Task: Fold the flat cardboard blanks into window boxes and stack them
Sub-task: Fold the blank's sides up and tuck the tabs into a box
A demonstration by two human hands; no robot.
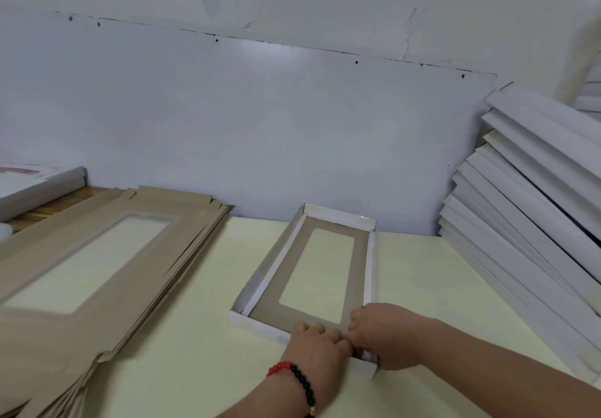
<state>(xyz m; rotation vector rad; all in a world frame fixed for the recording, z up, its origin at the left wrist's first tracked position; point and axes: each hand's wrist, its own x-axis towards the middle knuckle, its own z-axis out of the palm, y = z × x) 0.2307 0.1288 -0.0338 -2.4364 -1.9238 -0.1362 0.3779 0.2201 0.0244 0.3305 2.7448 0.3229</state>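
A half-formed window box [305, 274] lies open side up on the pale bench [422, 287], near the middle, its long axis running from the near edge toward the far wall. The inside is brown card with a rectangular window; the raised side walls show white. The far end wall and both long walls stand up. The near end wall is low, and both hands are on it.

The left hand [317, 344] rests over the near end of the box, fingers curled down onto the card; whether they pinch a flap cannot be told. A ring sits on one finger, and a bracelet [297, 382] of red and black beads circles the wrist. The right hand [387, 333] sits just beside it at the near right corner of the box, fingers bent inward against the wall there. The two hands touch at the knuckles.

To the left, a stack of flat brown blanks [107, 255] lies on the bench, fanned at the edges, each with a window cut-out. The stack is apart from the box.

To the right, a pile of finished white boxes [527, 209] leans at a tilt against the far wall [260, 108], its foot on the bench. At far left another white box [39, 183] sits on a wooden surface behind the blanks.
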